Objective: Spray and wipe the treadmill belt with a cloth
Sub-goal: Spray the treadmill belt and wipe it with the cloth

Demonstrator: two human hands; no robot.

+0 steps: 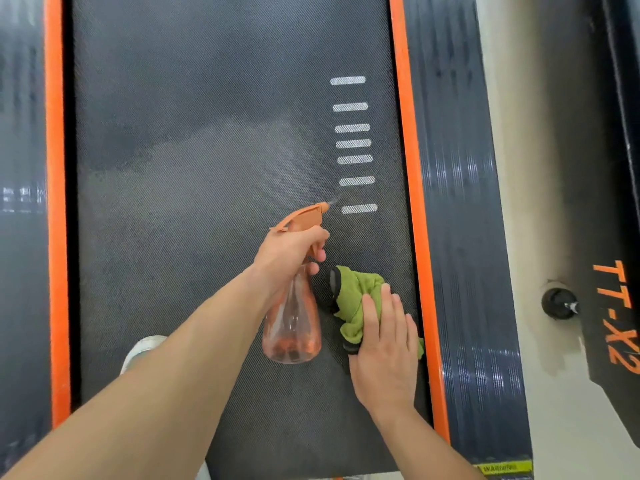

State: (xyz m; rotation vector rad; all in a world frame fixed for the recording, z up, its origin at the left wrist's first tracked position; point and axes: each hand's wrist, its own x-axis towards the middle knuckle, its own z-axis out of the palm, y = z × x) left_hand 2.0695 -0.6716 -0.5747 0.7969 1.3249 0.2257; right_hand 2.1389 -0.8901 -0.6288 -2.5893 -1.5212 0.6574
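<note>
On treadmill belt [207, 168], close to right orange rail [416, 202]: presses green cloth [353, 292] down under right hand [384, 351], fingers straight and flat. Grips neck of orange spray bottle [292, 330] in left hand [291, 254], finger curled on trigger (faint mist at nozzle), just left of cloth. Points nozzle toward white dashes [353, 143].

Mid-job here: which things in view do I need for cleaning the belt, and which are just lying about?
For the job: spray bottle in the left hand; green cloth under the right hand; treadmill belt.

Not part of it: what looks like a white shoe; warning sticker; black knob; TT-X2 lettering.
</note>
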